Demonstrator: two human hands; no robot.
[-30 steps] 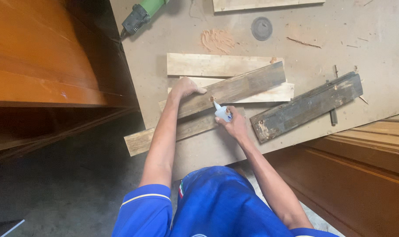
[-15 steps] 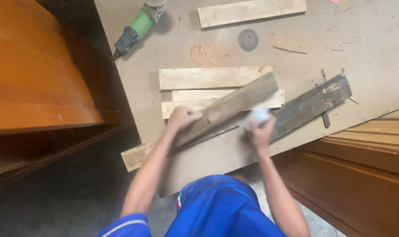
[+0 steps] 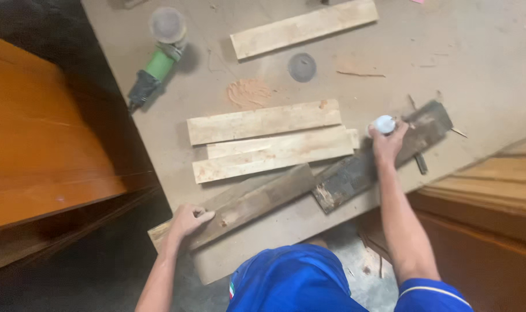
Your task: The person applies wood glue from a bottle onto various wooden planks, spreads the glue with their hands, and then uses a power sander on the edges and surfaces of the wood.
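left hand (image 3: 189, 219): fingers curled over the near-left end of the grey plank (image 3: 257, 202), pressing it down on the surface (image 3: 482, 69)
right hand (image 3: 386, 144): clenched around a small white bottle (image 3: 384, 123), arm stretched out over the dark plank (image 3: 384, 155)
bottle: upright-ish in the fist, white top showing, right at the upper edge of the dark plank
grey plank: lies diagonally, low left to high right, far end meets the dark plank's near end
dark plank: weathered, diagonal, right of centre, near the surface's right edge
pale planks (image 3: 263, 121): 3 in all. Two side by side mid-surface, touching, just above the grey plank; one more apart at the top (image 3: 303, 28)
dark/grey planks: 2
angle grinder (image 3: 156, 58): 1, green body, disc end up, top left, well apart from both hands
loose disc (image 3: 302, 66): 1, grey, round, between the top plank and the pale pair
sawdust patch (image 3: 248, 92): 1, orange-brown, just left of the disc
orange wood panel (image 3: 37, 144): left of the surface, beyond its edge
person: blue shirt (image 3: 292, 283), white trim on sleeve
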